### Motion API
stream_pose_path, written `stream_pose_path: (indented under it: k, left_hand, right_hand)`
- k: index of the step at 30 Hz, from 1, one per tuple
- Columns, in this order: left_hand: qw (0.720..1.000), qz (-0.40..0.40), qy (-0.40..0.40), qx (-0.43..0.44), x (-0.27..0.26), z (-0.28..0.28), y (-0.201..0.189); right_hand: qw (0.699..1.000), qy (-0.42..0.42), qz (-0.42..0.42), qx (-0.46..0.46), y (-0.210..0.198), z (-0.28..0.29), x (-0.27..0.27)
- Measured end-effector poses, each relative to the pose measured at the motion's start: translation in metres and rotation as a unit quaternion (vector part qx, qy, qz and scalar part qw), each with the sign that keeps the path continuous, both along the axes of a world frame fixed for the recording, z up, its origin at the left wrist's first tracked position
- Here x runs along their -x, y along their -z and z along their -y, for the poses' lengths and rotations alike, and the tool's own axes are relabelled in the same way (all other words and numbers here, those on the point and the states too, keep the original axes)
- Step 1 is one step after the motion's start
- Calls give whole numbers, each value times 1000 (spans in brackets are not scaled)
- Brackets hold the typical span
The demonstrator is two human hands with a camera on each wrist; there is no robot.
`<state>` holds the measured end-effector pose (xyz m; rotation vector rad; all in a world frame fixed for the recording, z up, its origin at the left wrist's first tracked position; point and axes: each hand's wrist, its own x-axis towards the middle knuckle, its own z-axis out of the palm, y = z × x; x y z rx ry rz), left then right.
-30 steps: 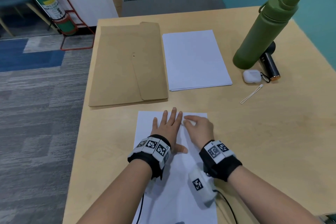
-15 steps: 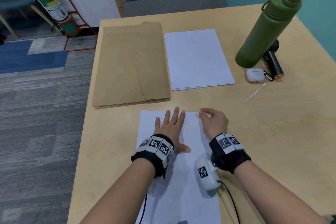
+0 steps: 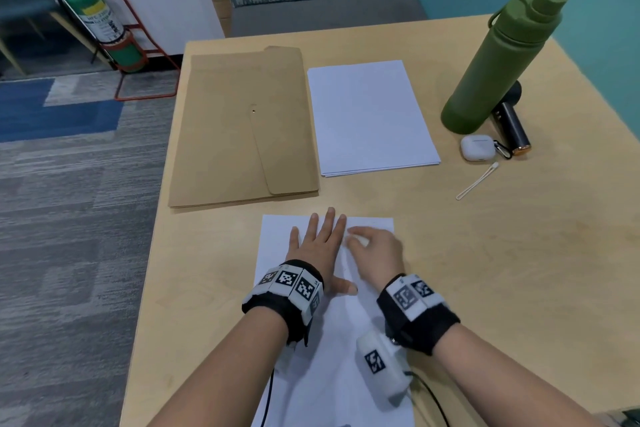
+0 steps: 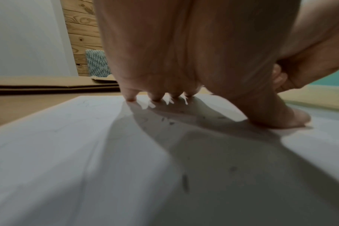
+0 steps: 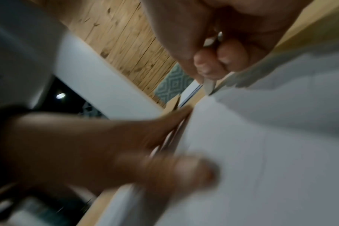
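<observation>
The wooden table (image 3: pixel 519 253) holds a white sheet of paper (image 3: pixel 311 374), lower middle. The left hand (image 3: pixel 318 246) presses it flat, fingers straight. The right hand (image 3: pixel 377 253) pinches a small white tool (image 5: pixel 209 85), tip on the sheet's top part. It looks like rubbing; next, slide gently.

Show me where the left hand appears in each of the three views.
Head: the left hand lies flat, low centre, on the white sheet.
Left wrist: the left hand fills the top centre, fingertips on the sheet.
Right wrist: the left hand is blurred, lower left, on the sheet.
Shared landmark: the white sheet.
</observation>
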<state>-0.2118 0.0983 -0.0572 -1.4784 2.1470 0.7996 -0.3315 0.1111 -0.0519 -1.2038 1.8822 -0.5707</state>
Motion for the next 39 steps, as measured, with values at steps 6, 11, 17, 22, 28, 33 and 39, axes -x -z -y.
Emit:
stream_pose_path:
  k: [6, 11, 17, 22, 28, 33, 39]
  left_hand:
    - [1000, -4, -6, 0, -1, 0, 0]
    - [993, -101, -64, 15, -12, 8, -18]
    - [999, 19, -35, 33, -58, -9, -27]
    - [992, -19, 117, 38, -7, -47, -21]
    - [991, 3, 136, -11, 6, -81, -5]
    - [987, 128, -95, 14, -25, -77, -21]
    - [990, 2, 139, -22, 7, -70, -9]
  right_hand:
    - [995, 98, 7, 14, 5, 16, 27]
    - [989, 107, 106, -10, 4, 14, 33]
    - [988, 73, 134, -19, 5, 17, 42]
    - [986, 78, 146, -34, 10, 25, 42]
    - [995, 51, 84, -31, 10, 25, 38]
    - [995, 49, 86, -30, 11, 25, 40]
    - [994, 54, 94, -25, 9, 24, 40]
